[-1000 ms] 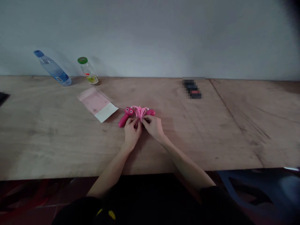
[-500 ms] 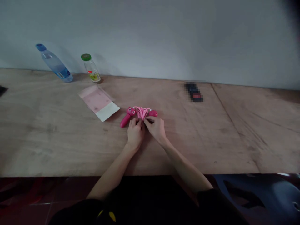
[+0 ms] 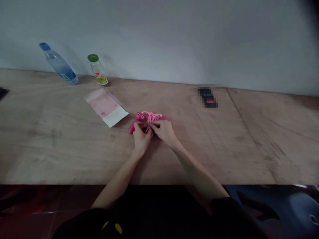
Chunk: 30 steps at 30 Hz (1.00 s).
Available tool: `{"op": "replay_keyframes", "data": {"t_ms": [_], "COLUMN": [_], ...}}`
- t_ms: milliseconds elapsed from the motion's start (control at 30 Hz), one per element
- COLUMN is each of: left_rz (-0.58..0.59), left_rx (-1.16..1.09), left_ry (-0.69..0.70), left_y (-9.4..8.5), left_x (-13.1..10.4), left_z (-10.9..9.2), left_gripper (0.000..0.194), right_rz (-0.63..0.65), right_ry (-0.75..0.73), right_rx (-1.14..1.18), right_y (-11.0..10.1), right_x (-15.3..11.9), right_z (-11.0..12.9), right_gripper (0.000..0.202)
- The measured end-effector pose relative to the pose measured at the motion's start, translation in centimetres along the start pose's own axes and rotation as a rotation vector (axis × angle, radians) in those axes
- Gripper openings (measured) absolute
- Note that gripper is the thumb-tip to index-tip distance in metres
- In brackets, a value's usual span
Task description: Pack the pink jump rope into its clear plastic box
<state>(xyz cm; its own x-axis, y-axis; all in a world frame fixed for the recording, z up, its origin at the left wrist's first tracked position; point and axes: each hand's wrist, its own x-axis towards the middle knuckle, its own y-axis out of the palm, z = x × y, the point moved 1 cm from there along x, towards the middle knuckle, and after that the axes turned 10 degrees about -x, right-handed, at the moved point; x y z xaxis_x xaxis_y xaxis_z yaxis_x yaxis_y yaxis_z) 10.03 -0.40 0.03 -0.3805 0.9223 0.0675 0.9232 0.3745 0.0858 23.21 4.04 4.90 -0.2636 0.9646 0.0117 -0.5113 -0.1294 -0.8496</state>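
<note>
A pink jump rope [image 3: 151, 117] lies bundled in loops on the wooden table. Its left handle [image 3: 140, 116], darker pink with an animal head and big round eyes, points down and left. The other handle [image 3: 162, 118] is mostly covered by my right hand. My left hand [image 3: 142, 137] is closed at the near end of the loops, thumb and fingers pinching the cord beside the left handle. From the right, my right hand [image 3: 163, 131] pinches the same bundle, its fingertips close to the left ones. Exactly what lies between the fingertips is too small to make out.
Left of the rope lies a pink and white packet [image 3: 107, 108]. A clear bottle with a blue cap [image 3: 59, 64] and a green-lidded glass bottle [image 3: 99, 71] stand by the wall. A blurred dark object [image 3: 208, 97] lies back right. The table's front edge runs before me.
Both hands have shifted slightly up and left over the bundle. My left thumb now reaches nearer the left handle, and my right hand covers more of the right handle.
</note>
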Motion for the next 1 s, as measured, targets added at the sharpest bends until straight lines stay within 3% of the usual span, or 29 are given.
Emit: {"op": "replay_keyframes", "data": {"t_ms": [100, 200, 300, 367, 567, 667, 1000], "left_rz": [0.031, 0.127, 0.171, 0.176, 0.173, 0.181, 0.08], "left_rx": [0.101, 0.413, 0.736, 0.839, 0.812, 0.779, 0.609], "left_ry": [0.036, 0.165, 0.287, 0.326, 0.369, 0.358, 0.14], "left_y": [0.0, 0.0, 0.3, 0.6, 0.7, 0.7, 1.5], "left_x": [-0.2, -0.6, -1.0, -1.2, -0.9, -0.7, 0.2], "left_z": [-0.1, -0.6, -0.9, -0.9, -0.6, -0.7, -1.1], "left_gripper": [0.024, 0.006, 0.008, 0.01, 0.023, 0.021, 0.006], "right_rz": [0.043, 0.013, -0.013, -0.028, -0.069, -0.074, -0.06], "right_ry": [-0.061, -0.085, -0.031, 0.024, 0.074, 0.057, 0.022], "right_rx": [-0.015, -0.049, -0.051, -0.067, -0.066, -0.056, -0.221], "right_y": [-0.3, -0.2, 0.0, 0.1, 0.1, -0.2, -1.6], "right_x": [0.6, 0.8, 0.4, 0.2, 0.1, 0.1, -1.0], "right_z": [0.0, 0.3, 0.4, 0.3, -0.6, -0.8, 0.2], "right_gripper": [0.022, 0.023, 0.023, 0.024, 0.018, 0.018, 0.02]}}
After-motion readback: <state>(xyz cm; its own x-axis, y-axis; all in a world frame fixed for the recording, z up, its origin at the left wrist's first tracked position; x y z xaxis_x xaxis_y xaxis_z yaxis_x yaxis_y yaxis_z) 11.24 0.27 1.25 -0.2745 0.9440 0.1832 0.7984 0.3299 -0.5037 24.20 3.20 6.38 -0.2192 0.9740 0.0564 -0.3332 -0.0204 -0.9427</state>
